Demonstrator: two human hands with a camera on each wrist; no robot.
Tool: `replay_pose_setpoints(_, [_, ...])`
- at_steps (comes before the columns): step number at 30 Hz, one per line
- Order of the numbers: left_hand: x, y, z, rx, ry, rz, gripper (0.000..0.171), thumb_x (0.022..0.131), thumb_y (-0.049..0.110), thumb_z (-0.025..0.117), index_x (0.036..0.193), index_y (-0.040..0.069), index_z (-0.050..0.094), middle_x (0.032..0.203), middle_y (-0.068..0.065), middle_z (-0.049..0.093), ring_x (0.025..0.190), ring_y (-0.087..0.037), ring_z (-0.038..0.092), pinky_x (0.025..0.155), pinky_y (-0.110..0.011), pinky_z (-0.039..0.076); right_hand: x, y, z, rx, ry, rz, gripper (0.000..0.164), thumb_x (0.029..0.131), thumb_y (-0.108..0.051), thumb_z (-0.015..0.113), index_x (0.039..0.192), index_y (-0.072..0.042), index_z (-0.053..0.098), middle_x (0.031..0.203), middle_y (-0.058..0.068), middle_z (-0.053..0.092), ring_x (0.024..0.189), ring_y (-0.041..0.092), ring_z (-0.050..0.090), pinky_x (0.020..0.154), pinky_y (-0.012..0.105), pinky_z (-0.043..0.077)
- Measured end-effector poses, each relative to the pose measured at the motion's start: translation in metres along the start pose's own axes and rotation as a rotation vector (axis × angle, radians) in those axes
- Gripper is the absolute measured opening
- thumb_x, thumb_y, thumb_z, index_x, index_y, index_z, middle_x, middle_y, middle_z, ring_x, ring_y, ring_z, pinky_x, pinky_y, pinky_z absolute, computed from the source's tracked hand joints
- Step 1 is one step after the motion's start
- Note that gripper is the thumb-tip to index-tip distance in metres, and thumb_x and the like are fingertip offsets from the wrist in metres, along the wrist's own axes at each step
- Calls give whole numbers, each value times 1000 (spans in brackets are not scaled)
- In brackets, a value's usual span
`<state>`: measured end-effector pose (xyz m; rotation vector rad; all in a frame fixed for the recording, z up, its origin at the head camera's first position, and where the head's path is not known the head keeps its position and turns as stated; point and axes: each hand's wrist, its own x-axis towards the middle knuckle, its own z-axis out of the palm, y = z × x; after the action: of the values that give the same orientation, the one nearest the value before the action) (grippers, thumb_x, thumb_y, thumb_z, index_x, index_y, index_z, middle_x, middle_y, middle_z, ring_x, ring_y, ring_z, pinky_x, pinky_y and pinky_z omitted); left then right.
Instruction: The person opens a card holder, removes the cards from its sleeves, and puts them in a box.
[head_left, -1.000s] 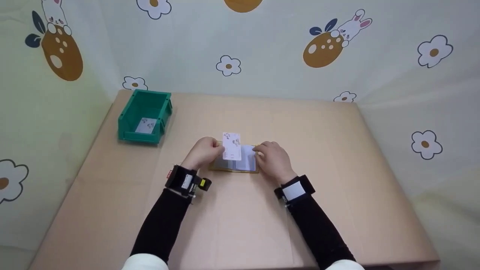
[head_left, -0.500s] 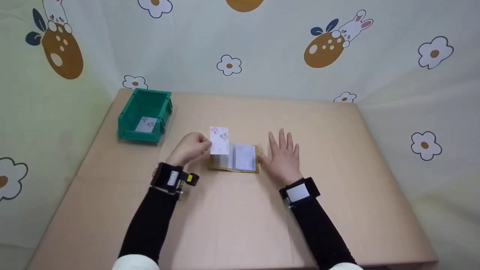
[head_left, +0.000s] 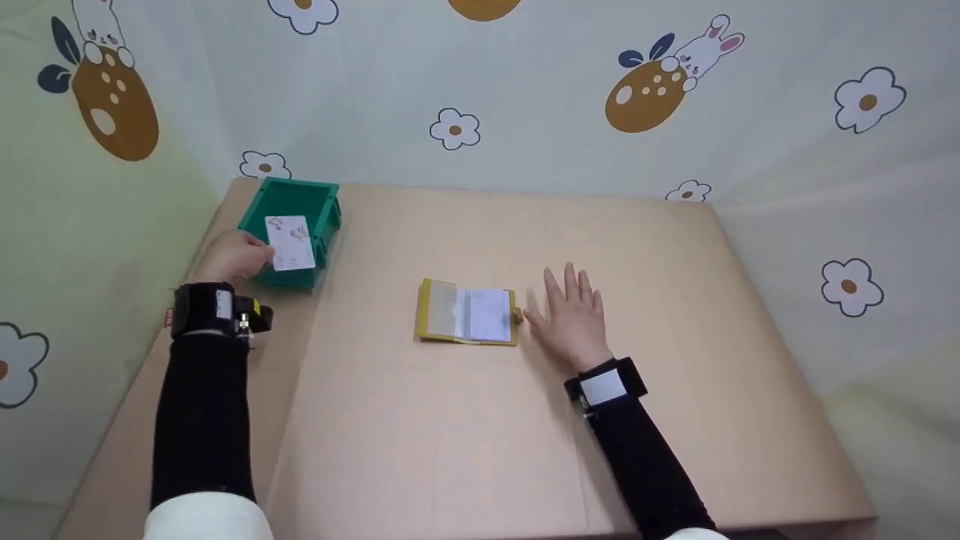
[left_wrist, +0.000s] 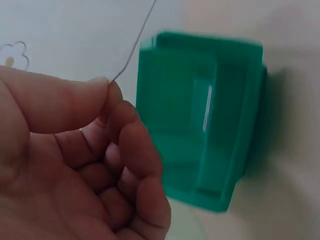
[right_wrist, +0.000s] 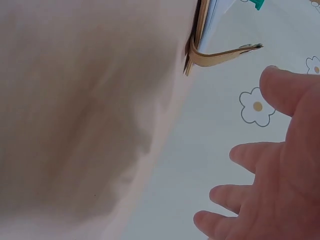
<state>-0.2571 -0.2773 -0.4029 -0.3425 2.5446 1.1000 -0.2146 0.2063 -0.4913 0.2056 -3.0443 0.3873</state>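
My left hand (head_left: 234, 255) pinches a white printed card (head_left: 290, 244) by its edge, between thumb and forefinger, above the front part of a green bin (head_left: 326, 217). In the left wrist view that card (left_wrist: 134, 47) is seen nearly edge-on, and the bin (left_wrist: 175, 100) stands just beyond the fingers. A yellow card holder (head_left: 424, 309) lies spread open on the table, with clear sleeves and a pale sheet or card on its right side. Beside its strap (right_wrist: 220, 57), my right hand (head_left: 574, 319) has its fingers straight and spread, holding nothing.
The tan cardboard-coloured table (head_left: 420, 435) reaches back to a patterned curtain (head_left: 525, 90) with flowers and rabbits. Curtain cloth also hangs along the left and right sides. The bin is near the table's back left corner.
My left hand has carried the card left from over the card holder to the bin. My right hand has left the holder's right edge and spread its fingers; the strap now shows.
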Motion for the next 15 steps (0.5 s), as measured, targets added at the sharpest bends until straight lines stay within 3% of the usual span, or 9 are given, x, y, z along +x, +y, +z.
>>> replay_pose_setpoints(4, [2,-2,-9,32,66,-47,41,101,17,43,125,-17,47,115,-28,44,85,-32,46,66,-35,37,-1,0,-1,-2,-28,0,77,97,-52,53,157,-11,26,162,22,8,147,43,5,114,62,9])
replay_pose_setpoints(10, [4,-1,-12,54,112,-20,22,98,12,43,92,-7,52,91,-20,49,67,-26,44,59,-35,34,-1,0,-1,-20,-35,3,78,97,-53,52,157,-12,26,162,22,9,147,43,6,114,62,10])
replay_pose_setpoints(12, [5,0,-13,55,107,-29,22,98,11,42,95,-9,52,94,-21,49,70,-29,46,60,-35,35,-1,0,-2,-12,-35,2,77,97,-52,53,156,-11,27,162,22,9,147,43,6,114,62,10])
replay_pose_setpoints(15, [5,1,-12,52,103,-61,30,99,11,42,112,-13,52,108,-26,47,85,-36,48,67,-38,37,-2,0,-2,3,-32,-1,75,97,-51,53,156,-11,29,161,22,10,147,43,6,114,62,10])
